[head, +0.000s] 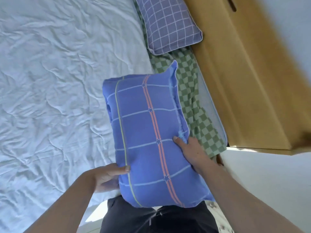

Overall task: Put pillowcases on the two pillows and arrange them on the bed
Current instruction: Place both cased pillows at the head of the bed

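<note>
Both hands grip the blue pillow (149, 135) from opposite sides, and I hold it up in front of my body, over the near edge of the bed. My left hand (106, 176) clasps its left long edge near the lower corner, thumb lying flat on top and fingers tucked underneath. My right hand (190, 150) clamps the right seam, thumb pressed into the fabric beside a small bunched fold, the other fingers hidden behind the pillow. Ahead of it, well apart, the second pillow (170, 22) lies at the head of the bed, already in a purple case crossed by a thin white grid, with piped edges and a plump corner. It rests on a green checked sheet (191, 91), which runs along the right side of the mattress and is rumpled. A white quilt (58, 73), soft and heavily creased, covers the rest of the bed to my left. A pale wooden headboard (244, 73) stands just beside the sheet on the right. The pillow I hold is fully cased: smooth blue cloth with pale blue cross lines, a double orange stripe dotted with small stars, and one thin yellow-green stripe; its far right corner sticks up in a flat flap. Its lower end hides part of my dark trousers (151, 219).
</note>
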